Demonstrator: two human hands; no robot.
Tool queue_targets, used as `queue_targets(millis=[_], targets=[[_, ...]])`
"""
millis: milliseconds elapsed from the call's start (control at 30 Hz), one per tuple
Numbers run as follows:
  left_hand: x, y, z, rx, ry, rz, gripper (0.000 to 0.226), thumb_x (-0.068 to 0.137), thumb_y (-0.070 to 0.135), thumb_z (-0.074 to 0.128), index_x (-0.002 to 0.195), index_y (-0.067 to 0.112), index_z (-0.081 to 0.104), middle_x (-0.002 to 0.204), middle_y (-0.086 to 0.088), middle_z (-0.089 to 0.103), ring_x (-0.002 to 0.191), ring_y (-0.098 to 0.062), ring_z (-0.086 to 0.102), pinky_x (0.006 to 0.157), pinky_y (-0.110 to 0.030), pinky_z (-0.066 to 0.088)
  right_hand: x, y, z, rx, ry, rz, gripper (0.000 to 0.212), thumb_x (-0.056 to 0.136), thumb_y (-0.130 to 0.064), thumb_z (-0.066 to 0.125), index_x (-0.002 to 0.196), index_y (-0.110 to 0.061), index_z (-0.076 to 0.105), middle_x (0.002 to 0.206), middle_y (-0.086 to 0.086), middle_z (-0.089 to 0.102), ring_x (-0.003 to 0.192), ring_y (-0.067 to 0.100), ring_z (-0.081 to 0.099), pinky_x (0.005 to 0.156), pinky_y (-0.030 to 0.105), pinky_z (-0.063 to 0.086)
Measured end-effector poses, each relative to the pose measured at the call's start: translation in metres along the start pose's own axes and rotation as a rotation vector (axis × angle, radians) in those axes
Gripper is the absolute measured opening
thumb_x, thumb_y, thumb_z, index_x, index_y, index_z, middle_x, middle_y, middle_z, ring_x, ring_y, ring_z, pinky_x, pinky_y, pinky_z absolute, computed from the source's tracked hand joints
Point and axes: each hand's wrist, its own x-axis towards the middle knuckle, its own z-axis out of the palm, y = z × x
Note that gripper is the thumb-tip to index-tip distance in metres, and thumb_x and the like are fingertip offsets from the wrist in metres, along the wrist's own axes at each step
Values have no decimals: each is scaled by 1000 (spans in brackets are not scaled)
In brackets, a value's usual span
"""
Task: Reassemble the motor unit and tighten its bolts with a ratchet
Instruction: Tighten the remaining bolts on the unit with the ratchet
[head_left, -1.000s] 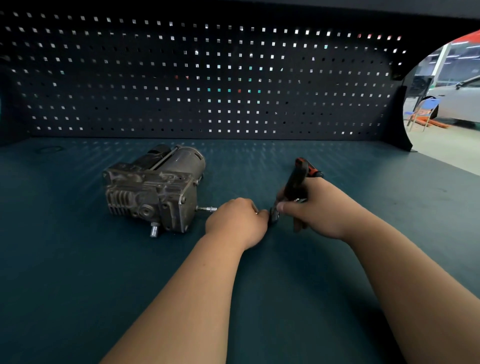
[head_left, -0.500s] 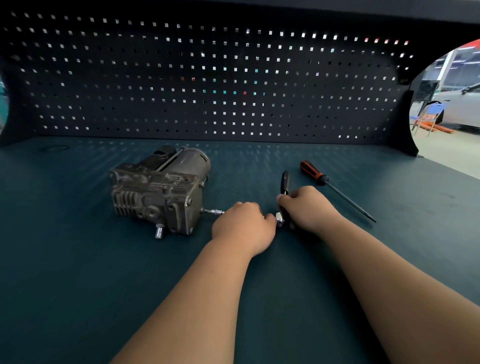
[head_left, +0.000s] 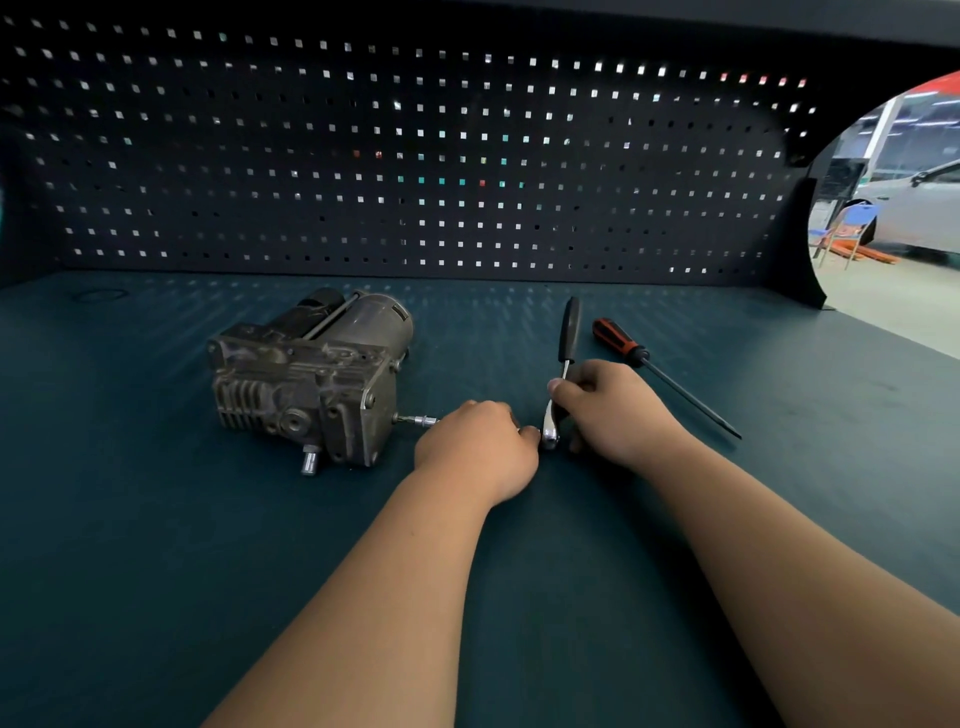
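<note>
The grey motor unit (head_left: 311, 382) lies on the dark green bench (head_left: 156, 545), left of centre. A silver extension bar with a socket (head_left: 420, 420) sticks out of its right side. My left hand (head_left: 475, 447) is curled around that bar's near end. The ratchet (head_left: 563, 364) has a black handle pointing away from me and a silver head close to my left fingertips. My right hand (head_left: 608, 410) grips the ratchet's shaft just above the head.
A screwdriver (head_left: 654, 371) with a red and black handle lies right of the ratchet, tip pointing right and toward me. A dark pegboard (head_left: 415, 156) walls off the back. The bench's right edge opens onto a workshop floor with a car.
My right hand has set the screwdriver down on the bench and taken hold of the ratchet, whose handle now lies pointing away. My left hand stays on the extension bar.
</note>
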Motion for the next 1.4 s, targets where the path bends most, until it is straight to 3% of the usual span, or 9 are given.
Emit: queue_targets(millis=[167, 333, 400, 600, 767, 867, 967, 1133, 1400], targets=[[2, 1, 0, 34, -5, 3, 37, 93, 51, 41, 106, 22, 61, 107, -3, 60, 88, -25, 52, 63, -31, 37, -13, -4, -15, -1, -43, -163, 7, 86, -25, 66, 80, -22, 61, 68, -10, 66, 55, 9, 64, 62, 32, 54], [1, 1, -1, 27, 24, 15, 33, 92, 50, 43, 100, 24, 62, 102, -2, 61, 90, -25, 56, 64, -31, 36, -29, -5, -30, -162, -247, -252, 19, 73, -22, 79, 81, -26, 62, 93, -13, 69, 77, 7, 64, 72, 33, 55], [0, 1, -1, 11, 35, 14, 32, 91, 50, 43, 95, 25, 62, 93, 0, 59, 82, -23, 52, 61, -30, 35, -28, -5, -29, -59, -238, -221, 15, 75, -17, 77, 83, -20, 64, 88, -8, 70, 70, 16, 66, 68, 38, 56], [-2, 2, -2, -36, 42, 0, 35, 88, 53, 45, 92, 23, 64, 83, 2, 57, 77, -23, 52, 52, -27, 31, -13, 3, -21, 169, -90, -93, 9, 84, -21, 71, 88, -16, 66, 82, 1, 73, 45, 18, 60, 53, 31, 48], [-3, 2, 0, -39, 67, -6, 38, 90, 52, 42, 99, 22, 64, 95, -1, 62, 78, -21, 49, 57, -29, 35, 4, 5, -7, 64, -64, 75, 28, 90, -38, 62, 75, -15, 66, 63, 4, 71, 45, 18, 57, 45, 21, 40], [-4, 0, 1, -50, 72, 8, 39, 92, 51, 41, 102, 21, 64, 101, -3, 63, 81, -22, 49, 63, -30, 38, 12, 2, -1, -76, -63, 137, 35, 89, -32, 60, 60, -12, 61, 40, -1, 58, 30, 7, 48, 31, 15, 31], [-4, -1, 0, -63, 66, 21, 38, 91, 50, 43, 103, 21, 64, 102, -4, 63, 85, -24, 52, 64, -31, 40, 14, -1, 0, -66, -80, 158, 33, 87, -29, 58, 61, -10, 61, 38, -1, 56, 28, 9, 46, 28, 14, 28], [-3, -1, -1, -40, 41, 27, 36, 92, 50, 44, 107, 23, 63, 108, -3, 61, 93, -24, 56, 66, -31, 39, 10, 0, 1, -62, -80, 105, 35, 93, -33, 52, 68, -11, 60, 44, 2, 61, 33, 9, 49, 33, 14, 32], [-4, -2, -2, -32, 29, 33, 32, 92, 51, 46, 103, 26, 62, 104, 0, 63, 82, -21, 48, 63, -29, 37, 3, 3, 0, -2, -39, 3, 23, 93, -35, 54, 79, -17, 58, 72, 12, 72, 55, 28, 67, 58, 38, 53]])
